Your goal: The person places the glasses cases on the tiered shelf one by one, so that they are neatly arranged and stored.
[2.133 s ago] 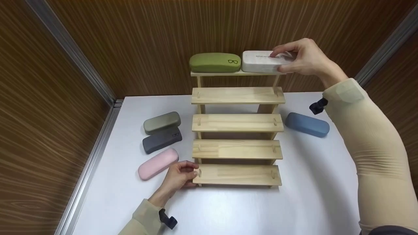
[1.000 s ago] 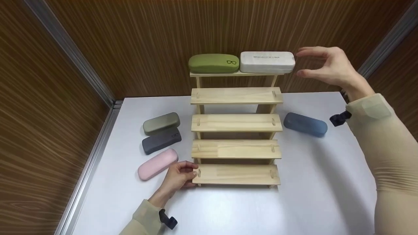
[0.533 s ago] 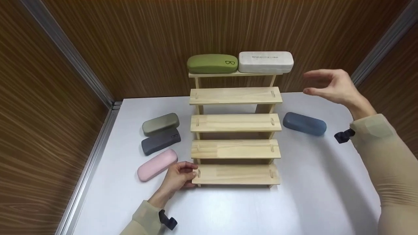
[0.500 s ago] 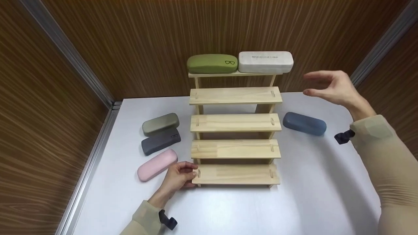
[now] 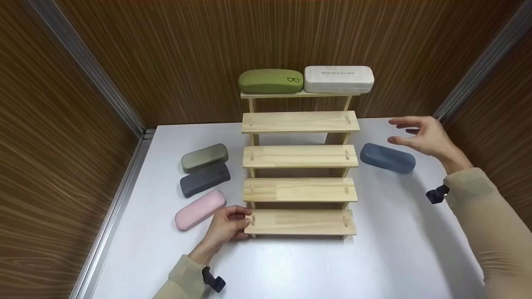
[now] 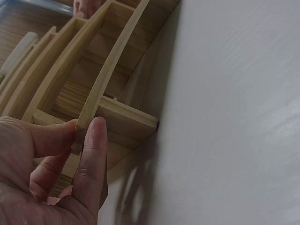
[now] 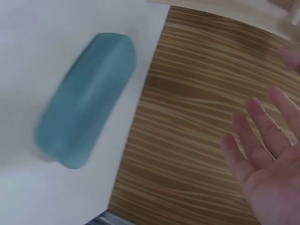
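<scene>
My left hand (image 5: 226, 224) pinches the left end of the lowest step of a tiered wooden display rack (image 5: 301, 155); the left wrist view shows thumb and finger on either side of the board (image 6: 110, 70). My right hand (image 5: 428, 137), fingers spread and holding nothing, hovers just above and behind a blue glasses case (image 5: 387, 158). That case lies on the table right of the rack and looks teal (image 7: 89, 98) in the right wrist view. On the top step sit a green glasses case (image 5: 271, 81) with a glasses print and a white glasses case (image 5: 338, 79), its right end overhanging.
Left of the rack, an olive glasses case (image 5: 205, 158), a dark grey glasses case (image 5: 205, 180) and a pink glasses case (image 5: 200, 210) lie on the white table (image 5: 291, 270). Wood-grain panels (image 5: 199, 50) stand behind and at both sides.
My right hand has let go of the white case on the top step, drawn away rightward, then come down toward the blue case. My left hand has stayed on the lowest step.
</scene>
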The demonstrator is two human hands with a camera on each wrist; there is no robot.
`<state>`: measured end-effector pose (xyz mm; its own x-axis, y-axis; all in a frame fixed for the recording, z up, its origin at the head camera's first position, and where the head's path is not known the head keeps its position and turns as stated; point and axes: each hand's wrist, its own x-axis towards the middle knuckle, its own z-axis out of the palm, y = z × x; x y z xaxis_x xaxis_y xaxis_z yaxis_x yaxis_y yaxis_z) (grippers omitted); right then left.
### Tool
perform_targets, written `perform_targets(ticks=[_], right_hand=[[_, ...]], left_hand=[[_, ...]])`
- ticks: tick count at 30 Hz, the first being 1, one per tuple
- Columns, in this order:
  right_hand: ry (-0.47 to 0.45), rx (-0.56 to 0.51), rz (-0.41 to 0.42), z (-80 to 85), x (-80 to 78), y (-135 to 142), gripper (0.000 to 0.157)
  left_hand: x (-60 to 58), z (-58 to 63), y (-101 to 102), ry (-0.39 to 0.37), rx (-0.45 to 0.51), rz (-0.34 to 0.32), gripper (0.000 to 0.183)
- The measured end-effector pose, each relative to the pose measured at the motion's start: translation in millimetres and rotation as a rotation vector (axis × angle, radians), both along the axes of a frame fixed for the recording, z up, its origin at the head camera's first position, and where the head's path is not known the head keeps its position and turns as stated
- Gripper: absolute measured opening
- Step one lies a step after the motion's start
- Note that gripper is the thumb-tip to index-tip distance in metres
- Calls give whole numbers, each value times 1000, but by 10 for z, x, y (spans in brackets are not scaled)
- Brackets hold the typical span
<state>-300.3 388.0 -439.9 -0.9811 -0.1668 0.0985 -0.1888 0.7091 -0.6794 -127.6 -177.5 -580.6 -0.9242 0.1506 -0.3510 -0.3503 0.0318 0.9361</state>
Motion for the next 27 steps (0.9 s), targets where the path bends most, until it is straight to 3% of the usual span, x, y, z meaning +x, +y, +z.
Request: perform_targets(ticks=[15,22,27], right_hand=[[-134,32,-33,-562,155,175,57],[-230,47,-54,-724,164,243,65],[-213,62,-91,-803,149,277,66]], left_hand=[[5,5,6,-5,2,12,28],[14,11,14,-11,-5,16,28],[21,17,21,-12,-23,23,28]])
